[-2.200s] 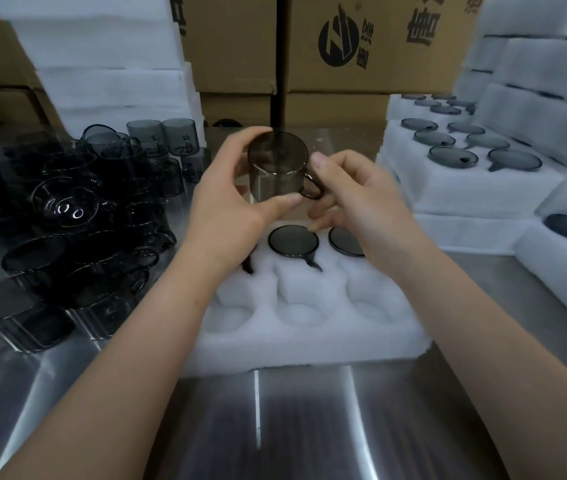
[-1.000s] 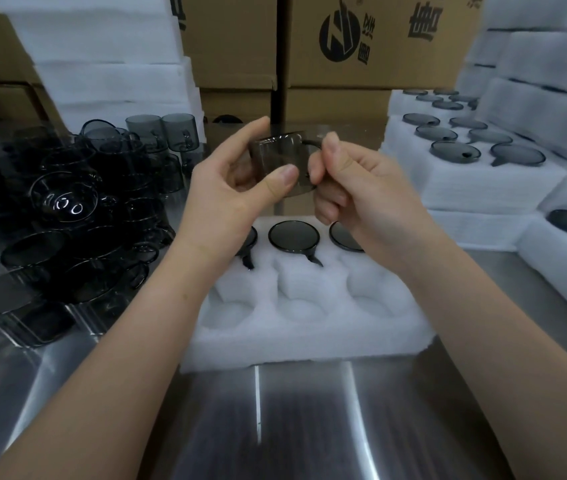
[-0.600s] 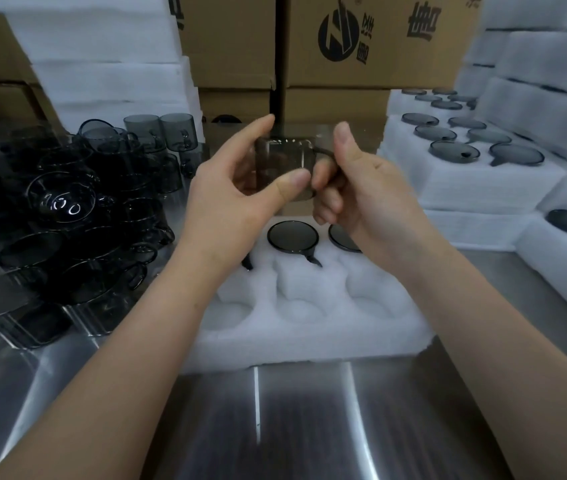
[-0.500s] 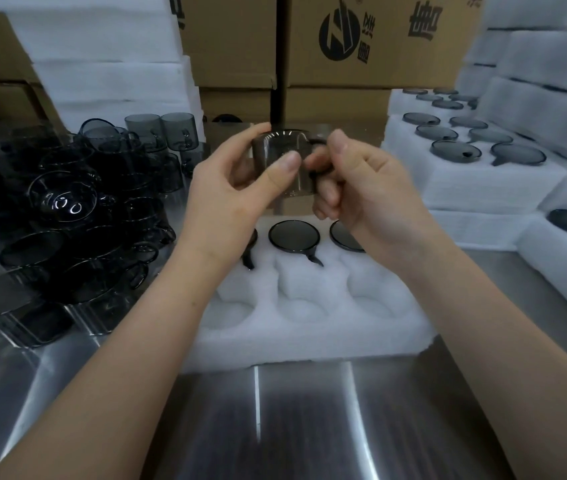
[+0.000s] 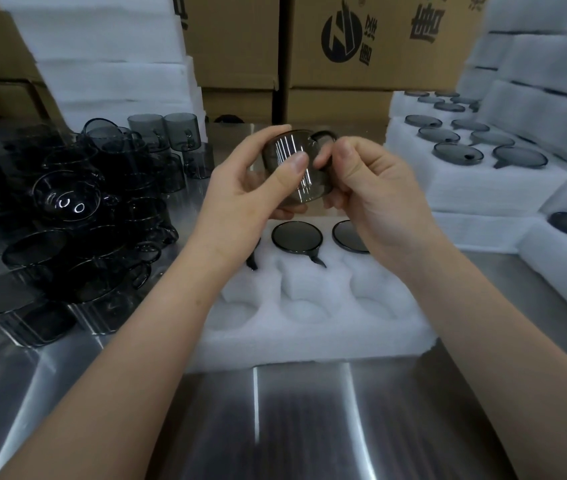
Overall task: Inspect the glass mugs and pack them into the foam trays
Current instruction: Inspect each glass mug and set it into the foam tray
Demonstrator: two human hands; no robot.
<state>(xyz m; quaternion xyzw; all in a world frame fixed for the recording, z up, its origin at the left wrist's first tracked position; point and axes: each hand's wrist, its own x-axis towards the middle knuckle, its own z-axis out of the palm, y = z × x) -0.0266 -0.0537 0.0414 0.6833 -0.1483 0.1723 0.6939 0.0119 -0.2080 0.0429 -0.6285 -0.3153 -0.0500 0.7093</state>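
- Left hand is holding a smoky glass mug in the air, above the far end of the foam tray.
- Left grip is curling round the mug's wall, with the thumb lying across the near side and the fingers going behind.
- Right hand is pinching the mug handle at the mug's upper right, with the grip curled tight on it.
- Mug is sitting tilted between the two hands, and light streaks are showing on its wall.
- Foam tray is lying on the steel worktop, just in front of the person.
- Its far row is carrying packed mugs, two plainly showing. A third is mostly hiding behind the left wrist.
- Near pockets are showing bare foam.
- Loose mugs are piling up on the worktop to the left, near the tray.
- Filled trays are stacking up on the right.
- Plain foam sheets are stacking at back left, and cardboard boxes are standing behind everything.
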